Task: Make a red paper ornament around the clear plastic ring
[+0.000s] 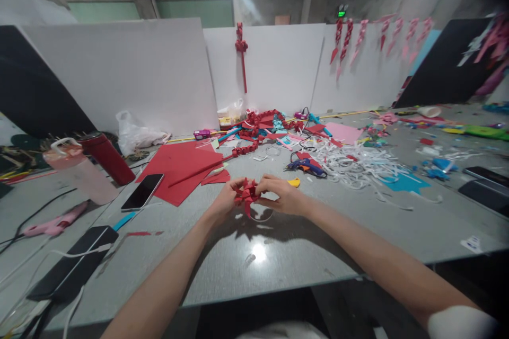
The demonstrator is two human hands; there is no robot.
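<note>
A small red folded-paper piece with pointed tips is held up off the grey table between both hands. My left hand is closed on its left side. From the right, my right hand pinches the piece with thumb and fingers; the exact fingertip contact is partly hidden. Just beyond my right hand lies a yellow-handled object, mostly covered. Past the hands, a red braided paper strip with a long stem lies over red paper sheets.
A blue glue gun and a heap of white strips lie right of centre. On the left are a phone, a pink bottle, a red flask, a pink glue gun and a black power strip with cables.
</note>
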